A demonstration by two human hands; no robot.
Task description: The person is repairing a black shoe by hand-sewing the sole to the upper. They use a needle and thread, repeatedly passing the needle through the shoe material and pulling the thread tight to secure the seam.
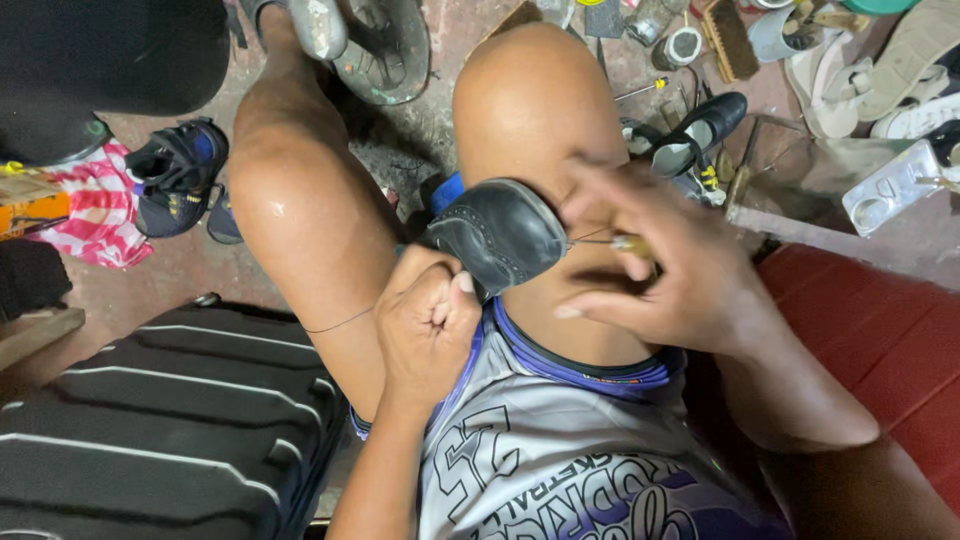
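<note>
Floor: rough, stained concrete [200, 270] is what I see from the head camera, strewn with footwear and tools around the seated person's bare knees.
Suitcase: a big black ribbed hard case [160, 420] lies at lower left, glossy moulded plastic beside the left thigh.
Seat: a red ridged cushion [870, 330] runs under the right arm, dull and padded.
Clutter: a dark sneaker with blue trim [180, 170] sits at left next to pink-and-white cloth [95, 215]; a glossy black dress shoe [700, 130] and pale sandals [860, 80] lie at upper right, well apart from the work.
Task's thing: a black leather shoe [500, 232] rests against the right knee, between the two hands, its rounded perforated toe toward the left hand and its long axis running roughly left to right across my view.
Left hand: my view shows the left hand [425, 320] clenched in a tight fist just below the shoe's toe, touching it; a thin thread [340, 322] trails from the fist across the left thigh.
Right hand: the right hand [680, 270] pinches a slim awl-like tool [610, 241] with a yellowish handle, its metal shaft pointing left into the shoe's edge.
Key relation: the tool hand lies right of the shoe, and both hands are equally close.
</note>
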